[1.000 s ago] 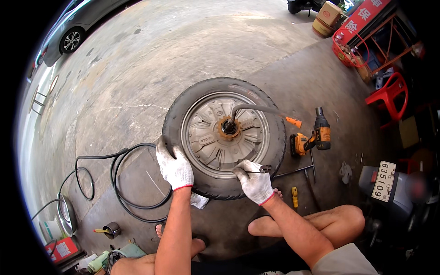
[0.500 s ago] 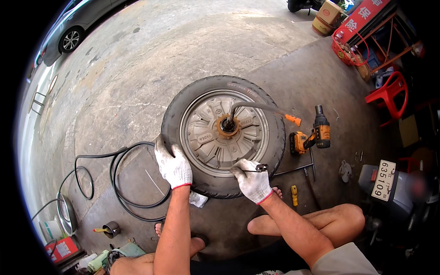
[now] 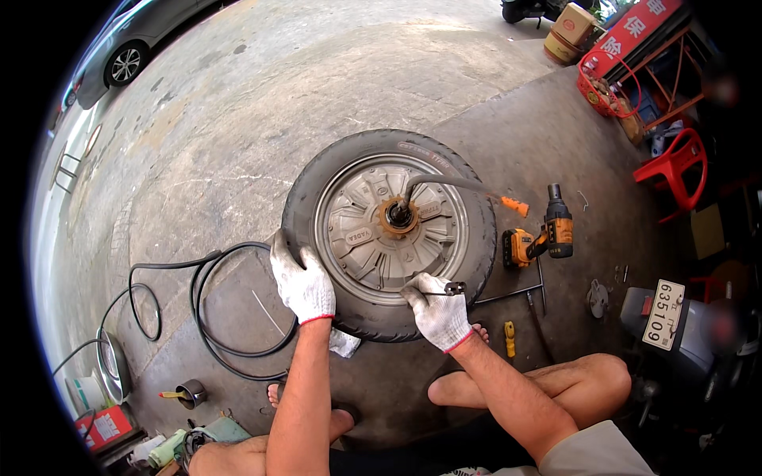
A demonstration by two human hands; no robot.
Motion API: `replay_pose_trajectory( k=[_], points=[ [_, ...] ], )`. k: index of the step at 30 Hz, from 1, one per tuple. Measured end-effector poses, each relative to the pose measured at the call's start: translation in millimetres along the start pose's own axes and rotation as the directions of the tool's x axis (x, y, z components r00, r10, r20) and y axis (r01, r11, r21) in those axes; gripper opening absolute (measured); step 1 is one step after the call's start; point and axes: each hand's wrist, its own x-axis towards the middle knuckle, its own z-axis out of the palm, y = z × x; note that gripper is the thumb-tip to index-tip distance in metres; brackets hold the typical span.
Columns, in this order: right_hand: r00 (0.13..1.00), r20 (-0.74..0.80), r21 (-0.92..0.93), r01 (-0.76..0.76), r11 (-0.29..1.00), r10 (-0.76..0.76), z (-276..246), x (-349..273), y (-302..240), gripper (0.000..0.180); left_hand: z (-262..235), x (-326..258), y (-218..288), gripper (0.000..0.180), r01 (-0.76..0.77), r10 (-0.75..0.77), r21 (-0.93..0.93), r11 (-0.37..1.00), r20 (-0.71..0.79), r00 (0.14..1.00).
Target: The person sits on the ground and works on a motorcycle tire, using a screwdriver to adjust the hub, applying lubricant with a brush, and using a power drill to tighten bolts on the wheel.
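Observation:
A wheel with a black tire [image 3: 309,190] and a grey metal hub [image 3: 357,214] lies flat on the floor in front of me. From its rusty centre rises the axle, with a thick grey cable [image 3: 456,182] curving right to an orange end [image 3: 514,206]. My left hand [image 3: 305,287], in a white knit glove, is closed around the tire's near-left edge, thumb on the sidewall. At the near-right rim, my gloved right hand [image 3: 439,316] pinches a thin dark tool with a black cylindrical head [image 3: 455,289]. Its exact kind is unclear, and the fingers partly hide it.
Right of the wheel are a cordless impact wrench [image 3: 548,230], a metal T-bar [image 3: 508,293] and a yellow-handled tool [image 3: 509,339]. A black hose [image 3: 202,317] coils at left, near a dark cup [image 3: 191,393]. Farther right are a red chair [image 3: 675,168] and a scooter's rear [image 3: 690,317].

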Motion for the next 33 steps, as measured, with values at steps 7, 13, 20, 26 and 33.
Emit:
replay_pose_trajectory(
  k=[7, 13, 20, 26, 33],
  points=[
    [1.0, -0.008, -0.031, 0.006, 0.999, -0.006, 2.1, -0.2, 2.0, 0.01, 0.0, -0.2, 1.4, 0.048, 0.014, -0.014, -0.012, 1.0, 0.01, 1.0],
    [1.0, 0.007, -0.029, 0.007, 1.0, -0.007, -0.2, 1.0, 0.9, 0.011, -0.4, 0.0, 1.0, 0.049, -0.001, 0.001, 0.0, 1.0, 0.009, 1.0],
    [1.0, 0.018, 0.021, -0.023, 1.0, 0.023, -1.8, 1.8, 0.0, 0.011, -0.2, -0.1, -0.2, 0.049, -0.001, 0.001, 0.003, 1.0, 0.013, 1.0],
    [1.0, 0.02, 0.038, 0.014, 0.999, -0.015, -3.2, 2.8, 2.3, 0.011, -0.8, 0.3, 1.0, 0.049, 0.007, -0.007, 0.009, 1.0, 0.017, 1.0],
    [1.0, 0.002, 0.095, -0.017, 0.995, 0.017, -7.4, 0.3, 2.6, 0.009, -2.8, 0.5, 3.3, 0.052, 0.021, -0.02, -0.033, 0.999, 0.053, 0.998]
  ],
)
